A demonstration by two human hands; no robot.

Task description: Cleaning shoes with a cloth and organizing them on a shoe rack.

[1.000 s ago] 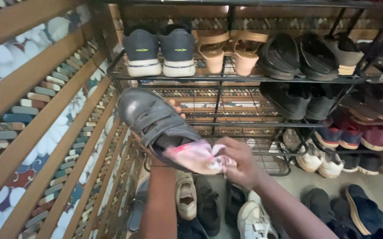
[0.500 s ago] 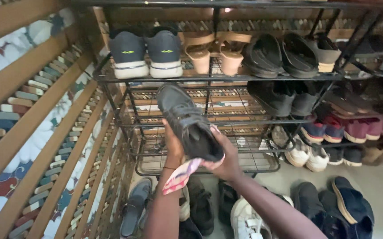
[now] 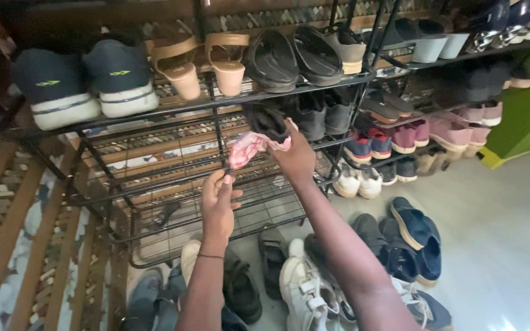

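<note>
Black shoe mostly hidden behind right hand and pink cloth; top shelf shoes cut off.

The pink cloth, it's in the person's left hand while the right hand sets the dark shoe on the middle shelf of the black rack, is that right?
Not quite: the head view shows the pink cloth in the right hand, the same hand that sets the dark shoe on the middle shelf of the black rack. The left hand hangs lower with nothing in it.
</note>
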